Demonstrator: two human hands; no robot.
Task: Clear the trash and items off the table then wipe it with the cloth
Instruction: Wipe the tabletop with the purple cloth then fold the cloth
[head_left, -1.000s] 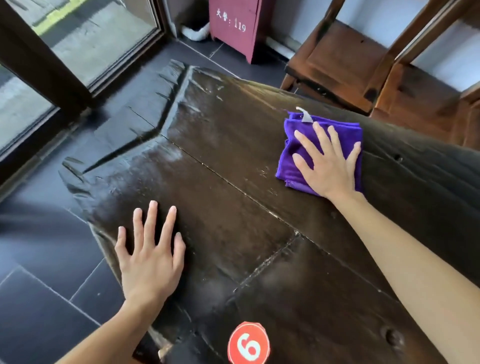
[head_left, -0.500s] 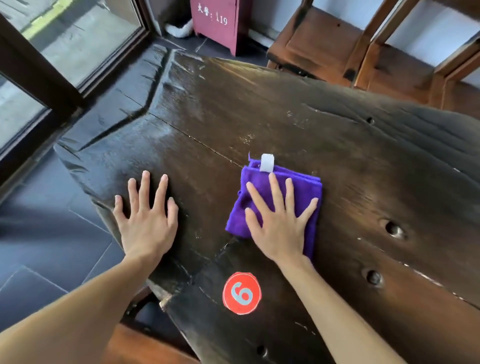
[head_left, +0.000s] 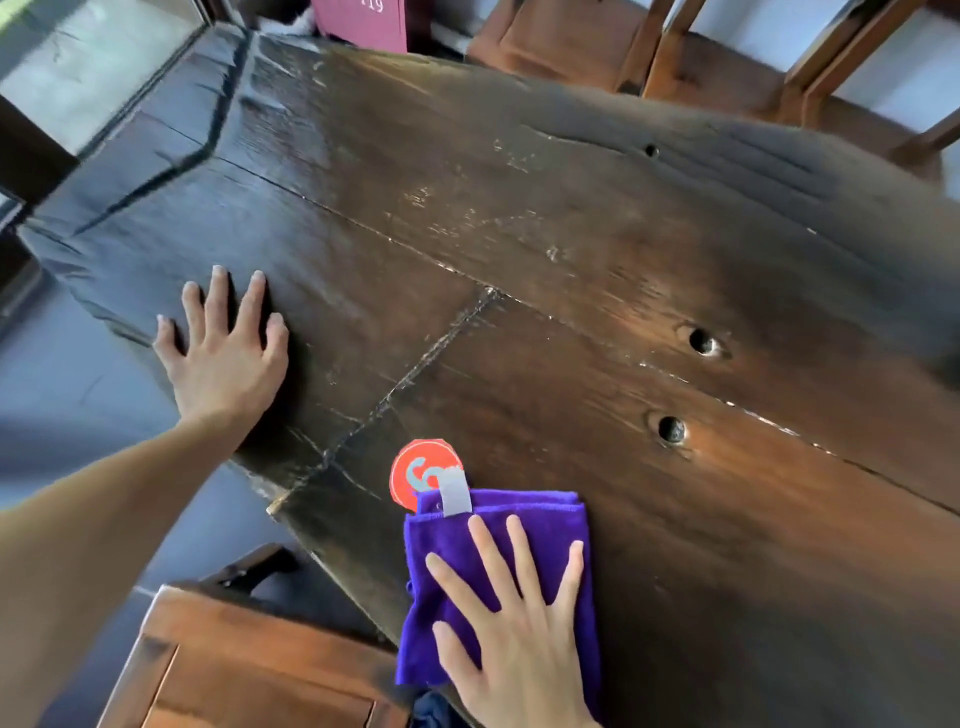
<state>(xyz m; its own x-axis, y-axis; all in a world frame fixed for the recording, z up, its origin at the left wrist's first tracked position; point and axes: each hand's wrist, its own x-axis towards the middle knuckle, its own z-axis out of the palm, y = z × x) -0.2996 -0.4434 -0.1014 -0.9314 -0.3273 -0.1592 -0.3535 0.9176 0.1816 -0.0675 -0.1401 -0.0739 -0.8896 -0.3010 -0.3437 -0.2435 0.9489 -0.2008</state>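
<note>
Wiping stage. Purple cloth (head_left: 498, 566) at near table (head_left: 571, 260) edge, overlapping red number sticker (head_left: 415, 467). Right hand (head_left: 519, 639) fingers (head_left: 493, 551) spread flat on cloth; left hand (head_left: 223, 353) splayed, bracing left of sticker. Keep even pressure, overlapping passes.

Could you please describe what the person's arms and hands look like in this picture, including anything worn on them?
Both forearms are bare up to the picture's edge: no sleeves, gloves, watch or bracelet show. The left hand and the right hand carry no rings that I can make out. The fingernails look short and unpainted, though the image is slightly blurred.
</note>
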